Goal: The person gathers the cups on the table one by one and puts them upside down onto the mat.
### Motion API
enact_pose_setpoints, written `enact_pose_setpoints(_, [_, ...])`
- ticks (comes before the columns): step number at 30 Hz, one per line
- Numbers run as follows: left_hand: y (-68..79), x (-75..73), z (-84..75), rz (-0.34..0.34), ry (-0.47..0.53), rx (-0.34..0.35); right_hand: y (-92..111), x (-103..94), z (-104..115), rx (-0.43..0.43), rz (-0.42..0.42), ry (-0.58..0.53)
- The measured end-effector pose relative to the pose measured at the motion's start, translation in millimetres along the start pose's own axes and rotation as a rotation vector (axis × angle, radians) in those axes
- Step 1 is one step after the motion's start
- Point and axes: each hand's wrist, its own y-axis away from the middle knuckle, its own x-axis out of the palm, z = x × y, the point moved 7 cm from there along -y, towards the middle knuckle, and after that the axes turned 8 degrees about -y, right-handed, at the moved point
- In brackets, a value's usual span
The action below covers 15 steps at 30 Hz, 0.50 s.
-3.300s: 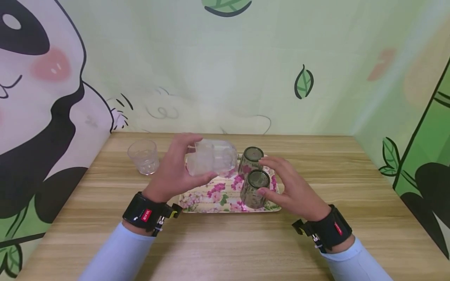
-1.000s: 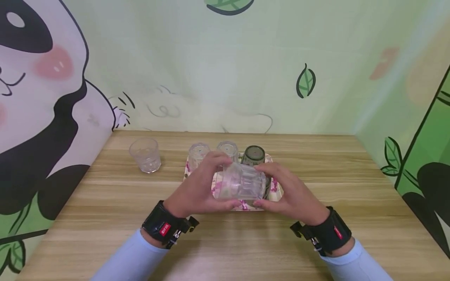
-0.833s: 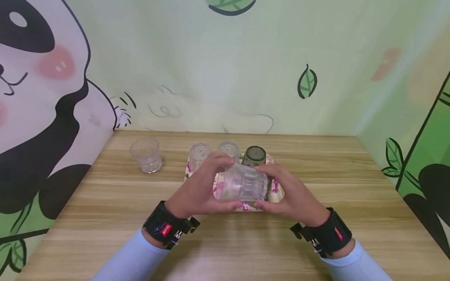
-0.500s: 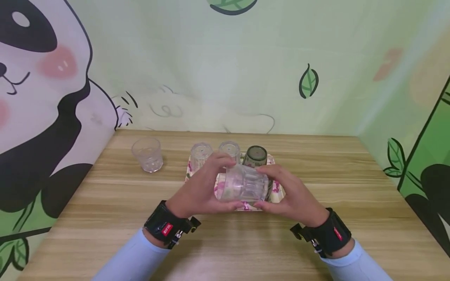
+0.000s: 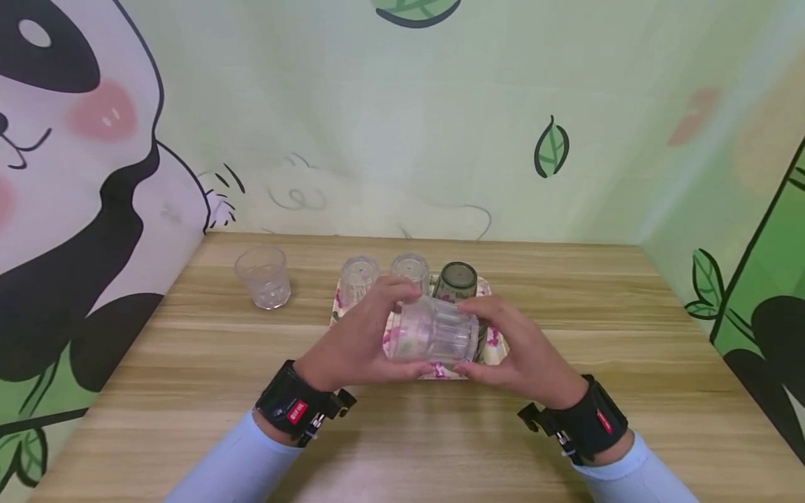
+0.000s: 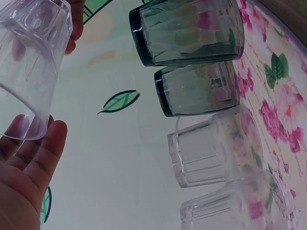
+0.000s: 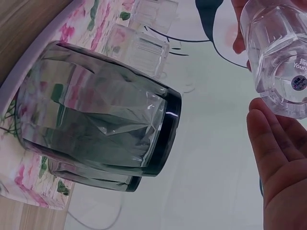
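A clear drinking glass [image 5: 437, 332] lies tilted on its side in the air over the tray, mouth to the left and base to the right. My left hand [image 5: 355, 342] grips it near the rim, thumb below and fingers above. The fingertips of my right hand [image 5: 525, 349] pinch the base end; in the right wrist view a small round sticker [image 7: 300, 82] shows on that base. Behind the held glass, a grey-tinted glass [image 5: 457, 278] stands upside down on the flowered tray [image 5: 497, 349]. A nearer grey-tinted glass [image 7: 96, 110] is mostly hidden in the head view.
Two clear glasses, one left [image 5: 360, 274] and one right [image 5: 410, 269], stand upside down at the tray's back. Another clear glass [image 5: 264, 277] stands upright on the wooden table [image 5: 434, 447] to the left. A printed wall cloth [image 5: 377, 140] rises behind the table.
Since the oldest frame, the clear glass has moved right and nearer. My right hand has gone from beside the front grey-tinted glass to the clear glass's base. Over the last second, both hands stay nearly still.
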Motion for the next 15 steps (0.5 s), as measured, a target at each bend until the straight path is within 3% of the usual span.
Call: enact_pose_setpoints(15, [3.2,-6.0,8.4,0.059,0.017,-0.068,-2.7,-1.0,1.6,-0.03,-0.051,0.008])
